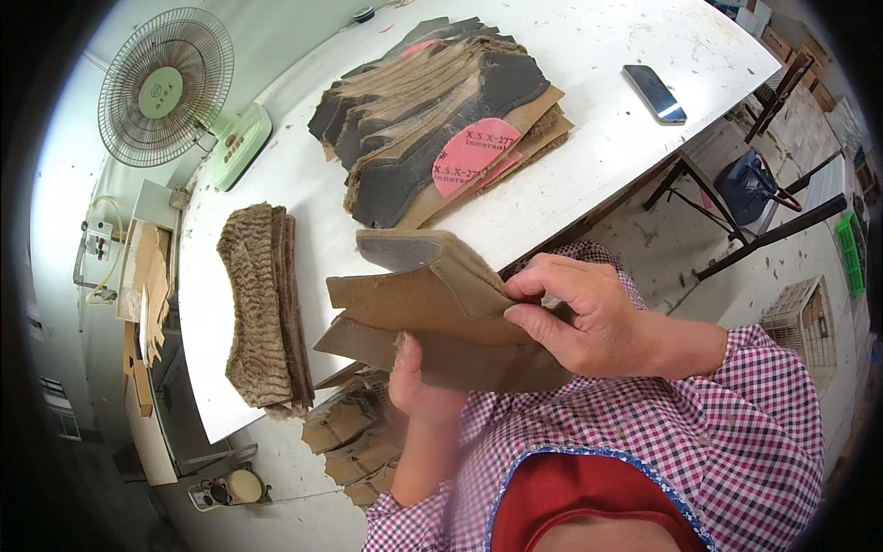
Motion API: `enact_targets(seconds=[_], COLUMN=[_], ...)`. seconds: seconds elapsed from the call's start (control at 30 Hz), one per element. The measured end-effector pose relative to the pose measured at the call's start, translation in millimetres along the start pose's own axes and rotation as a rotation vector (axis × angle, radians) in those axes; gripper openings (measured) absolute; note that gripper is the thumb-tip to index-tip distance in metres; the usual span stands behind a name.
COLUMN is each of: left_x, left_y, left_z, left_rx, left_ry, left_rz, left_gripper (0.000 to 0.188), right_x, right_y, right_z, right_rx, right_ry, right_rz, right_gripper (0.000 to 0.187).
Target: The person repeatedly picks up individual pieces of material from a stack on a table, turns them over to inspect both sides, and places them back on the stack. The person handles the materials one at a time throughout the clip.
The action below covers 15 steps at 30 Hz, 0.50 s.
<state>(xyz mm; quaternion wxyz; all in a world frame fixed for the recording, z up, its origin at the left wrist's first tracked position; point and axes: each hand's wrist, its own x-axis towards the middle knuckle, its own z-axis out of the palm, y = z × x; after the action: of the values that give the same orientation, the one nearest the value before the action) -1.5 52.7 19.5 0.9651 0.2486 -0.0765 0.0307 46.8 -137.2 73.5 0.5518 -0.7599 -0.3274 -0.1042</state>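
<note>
Near the table's front edge I hold a few curved shoe-upper pieces point(405, 299) in brown and grey, one fanned over another; the top one shows a fuzzy edge. My right hand point(584, 317) pinches their right end between thumb and fingers. From below, my left hand point(423, 386) grips the lower edge with its thumb on top; its other fingers are hidden behind the pieces. Just beyond lies a large fanned pile of similar fleece-backed pieces point(405, 120), with pink round-edged labels point(474, 152) on it. To the left stands a stack of brown furry pieces point(253, 308).
On the white table point(607, 55) a smartphone point(654, 94) lies at the right. A fan point(166, 87) stands at the far left. Below the front edge are more cut pieces point(354, 432). A dark bag point(750, 187) and a plastic crate point(805, 317) are at the right.
</note>
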Motion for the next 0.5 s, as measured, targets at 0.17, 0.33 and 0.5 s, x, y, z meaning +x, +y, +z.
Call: enact_targets(seconds=[0.17,0.33,0.5], left_x=[0.9,-3.5,-4.4], left_y=[-3.6,-7.0,-14.8], left_z=[3.6,3.5,5.0], left_rx=[0.230,0.409,0.349], left_ry=[0.128,0.199,0.189], left_rz=[-0.007,-0.010,-0.053], left_gripper=[0.050,0.051,0.051], right_x=[-4.6,6.4,8.2], right_y=[14.2,7.5,8.0], right_z=[4.7,3.1,3.3], right_rx=[0.012,-0.073,-0.126], right_ry=[0.029,0.075,0.087], right_rz=[-0.023,-0.085,-0.173], right_gripper=[0.017,0.018,0.016])
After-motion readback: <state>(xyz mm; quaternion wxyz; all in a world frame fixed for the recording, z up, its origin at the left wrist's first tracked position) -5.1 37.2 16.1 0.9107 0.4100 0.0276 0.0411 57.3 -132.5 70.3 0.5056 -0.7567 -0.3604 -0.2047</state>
